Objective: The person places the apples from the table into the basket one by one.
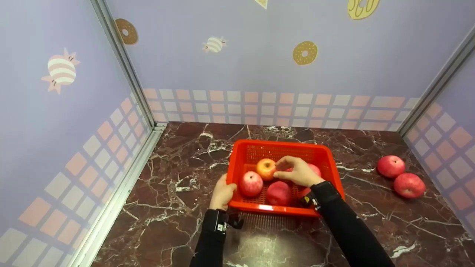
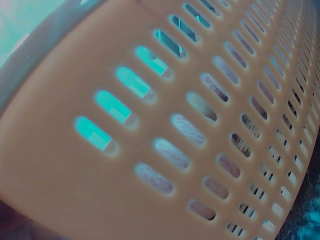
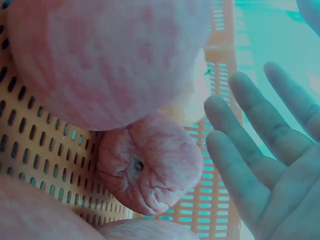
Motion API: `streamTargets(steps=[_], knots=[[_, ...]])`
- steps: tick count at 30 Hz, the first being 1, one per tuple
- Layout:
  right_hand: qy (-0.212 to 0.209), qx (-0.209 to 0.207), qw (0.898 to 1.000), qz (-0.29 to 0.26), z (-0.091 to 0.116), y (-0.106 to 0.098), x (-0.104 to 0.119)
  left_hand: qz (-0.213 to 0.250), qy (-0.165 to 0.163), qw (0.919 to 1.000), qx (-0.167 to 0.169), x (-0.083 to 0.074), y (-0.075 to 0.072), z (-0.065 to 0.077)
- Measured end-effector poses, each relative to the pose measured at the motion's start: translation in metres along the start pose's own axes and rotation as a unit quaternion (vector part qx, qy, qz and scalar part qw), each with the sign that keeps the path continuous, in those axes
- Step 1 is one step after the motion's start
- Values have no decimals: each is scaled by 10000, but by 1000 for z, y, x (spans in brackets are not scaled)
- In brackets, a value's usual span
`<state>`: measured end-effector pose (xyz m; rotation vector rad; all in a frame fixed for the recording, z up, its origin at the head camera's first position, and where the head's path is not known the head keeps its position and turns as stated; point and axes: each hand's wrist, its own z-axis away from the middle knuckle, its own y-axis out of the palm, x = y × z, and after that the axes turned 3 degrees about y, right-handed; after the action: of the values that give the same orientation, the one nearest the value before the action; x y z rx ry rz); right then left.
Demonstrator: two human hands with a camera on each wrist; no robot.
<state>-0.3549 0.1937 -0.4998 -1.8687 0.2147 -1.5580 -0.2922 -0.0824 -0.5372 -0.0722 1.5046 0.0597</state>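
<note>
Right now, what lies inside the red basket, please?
A yellowish apple, a pale red apple and a dark red apple show clearly; the right hand and wrist partly cover others, count unclear.

Soft glare whitens the near tabletop [image 1: 267, 249], while both wrist views look cyan-tinted.

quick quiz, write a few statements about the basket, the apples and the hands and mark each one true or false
1. The left hand grips the basket at its side. True.
2. The right hand grips an apple. False: it holds nothing and is over the basket.
3. Two apples lie on the table, outside the basket. True.
4. The basket is blue. False: the head view shows it red.
5. The yellowish apple is inside the basket. True.
</note>
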Motion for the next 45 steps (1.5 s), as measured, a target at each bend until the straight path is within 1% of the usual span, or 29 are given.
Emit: streamTargets(steps=[3, 6, 8, 11, 14, 18, 22, 25, 29, 36, 38, 40, 45], knots=[[185, -303, 9992, -170, 1, -5, 0, -25, -8, 10000, -4, 0, 0, 0], [235, -633, 9969, -405, 2, -12, -1, -80, 21, 10000, -25, 0, 0, 0], [161, -830, 9942, -671, 3, -16, -3, -115, 69, 9999, -31, 0, 0, 1], [63, -1114, 9874, -1122, 6, -25, -8, -164, 96, 9998, -52, -1, 0, 1], [13, -1463, 9778, -1498, 9, -37, -14, -171, 83, 9998, -50, -1, 0, 1], [194, -1987, 9632, -1801, 16, -57, -24, -109, 28, 9999, -30, -3, 1, 1], [361, -2376, 9407, -2393, 26, -74, -33, -83, 16, 10000, -21, -4, 0, 1], [324, -2536, 9257, -2789, 34, -82, -38, -80, 19, 10000, -15, -4, 0, 1], [175, -2657, 9151, -3027, 44, -90, -41, -54, 31, 10000, -11, -4, 0, 2], [-1, -2790, 8921, -3555, 63, -109, -48, -158, 112, 9998, -21, -2, 0, 3], [0, -2823, 8878, -3635, 69, -116, -52, -178, 142, 9997, -15, -2, -1, 2], [-5, -2913, 8800, -3752, 75, -123, -57, -160, 132, 9998, -8, -2, -1, 3], [112, -3113, 8688, -3849, 90, -138, -71, -99, 2, 9999, 38, -1, -1, 1]])
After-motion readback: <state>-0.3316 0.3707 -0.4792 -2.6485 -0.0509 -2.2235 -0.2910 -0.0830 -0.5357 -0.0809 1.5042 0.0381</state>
